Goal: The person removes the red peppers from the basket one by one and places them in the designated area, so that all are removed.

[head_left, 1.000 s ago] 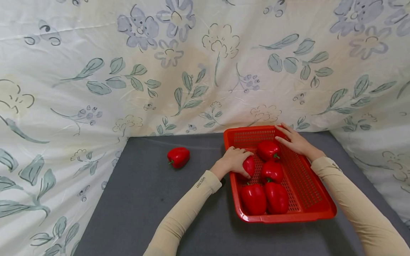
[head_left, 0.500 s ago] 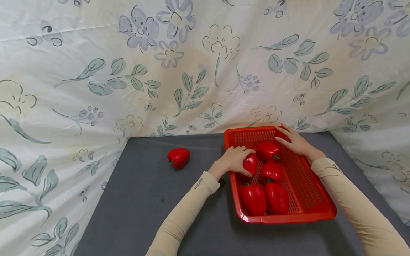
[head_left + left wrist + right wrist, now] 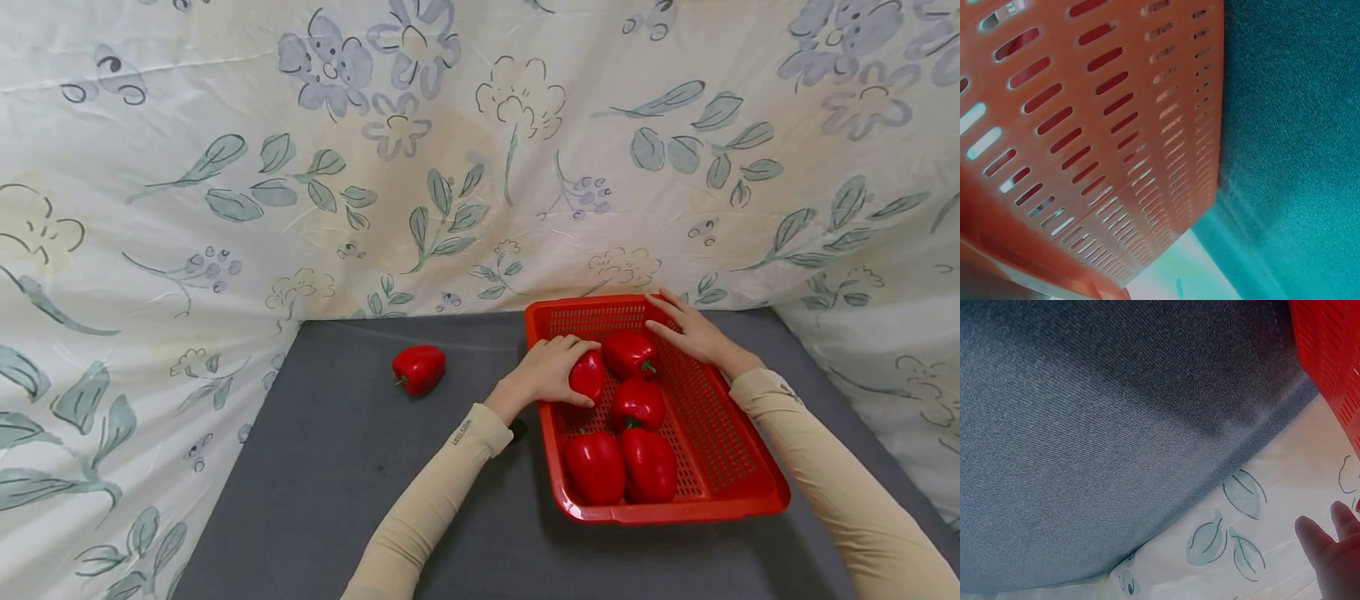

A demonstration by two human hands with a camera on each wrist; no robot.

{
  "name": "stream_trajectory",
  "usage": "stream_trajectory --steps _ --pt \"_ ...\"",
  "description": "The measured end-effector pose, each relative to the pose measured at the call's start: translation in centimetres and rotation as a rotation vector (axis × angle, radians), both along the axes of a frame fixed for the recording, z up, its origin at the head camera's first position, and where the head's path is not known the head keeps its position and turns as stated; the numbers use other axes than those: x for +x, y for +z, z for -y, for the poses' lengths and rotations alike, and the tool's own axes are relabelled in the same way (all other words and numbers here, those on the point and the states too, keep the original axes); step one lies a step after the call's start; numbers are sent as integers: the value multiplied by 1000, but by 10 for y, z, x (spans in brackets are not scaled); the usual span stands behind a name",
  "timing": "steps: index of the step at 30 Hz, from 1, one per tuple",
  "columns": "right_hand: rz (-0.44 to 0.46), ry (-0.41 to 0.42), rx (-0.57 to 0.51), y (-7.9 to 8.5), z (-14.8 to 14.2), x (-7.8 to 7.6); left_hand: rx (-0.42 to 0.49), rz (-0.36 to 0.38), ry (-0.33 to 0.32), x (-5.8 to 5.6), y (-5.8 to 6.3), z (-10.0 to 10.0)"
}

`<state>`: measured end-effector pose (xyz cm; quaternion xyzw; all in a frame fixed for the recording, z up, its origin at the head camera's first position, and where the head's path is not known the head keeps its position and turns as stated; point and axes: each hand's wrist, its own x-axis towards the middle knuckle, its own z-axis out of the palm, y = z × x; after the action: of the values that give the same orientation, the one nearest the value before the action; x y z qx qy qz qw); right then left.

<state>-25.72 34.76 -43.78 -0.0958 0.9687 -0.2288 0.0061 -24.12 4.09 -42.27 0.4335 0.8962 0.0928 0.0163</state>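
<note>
A red plastic basket (image 3: 663, 512) with slotted walls holds several red bell peppers, among them one (image 3: 631, 352) at the back and two at the front. My left hand (image 3: 547, 369) reaches over the basket's left side and grips a bell pepper (image 3: 587, 378), thumb on its near side and fingers over the far side. Its underside is hidden. On the right rim rests my right hand (image 3: 696, 335), fingers stretched out over the edge. Part of that hand (image 3: 1338, 556) shows in the right wrist view. The left wrist view shows only the basket's outer wall (image 3: 1094, 125), not the hand.
One more red bell pepper (image 3: 418, 369) lies on the dark grey tabletop (image 3: 330, 483), left of the basket. A flower-patterned white cloth (image 3: 450, 167) hangs behind the table and at both sides. A small dark object (image 3: 517, 431) sits under the left wrist.
My left hand and the bell pepper it holds have shifted slightly to the right and back, towards the pepper at the rear. My right hand stays on the rim.
</note>
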Motion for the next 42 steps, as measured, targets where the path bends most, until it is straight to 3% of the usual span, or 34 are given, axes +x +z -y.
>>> stream_trajectory --steps 15,42 --pt "3 6 -11 0 0 1 148 -125 29 -2 7 10" --pt "3 8 -19 2 2 5 331 -161 106 -9 25 54"
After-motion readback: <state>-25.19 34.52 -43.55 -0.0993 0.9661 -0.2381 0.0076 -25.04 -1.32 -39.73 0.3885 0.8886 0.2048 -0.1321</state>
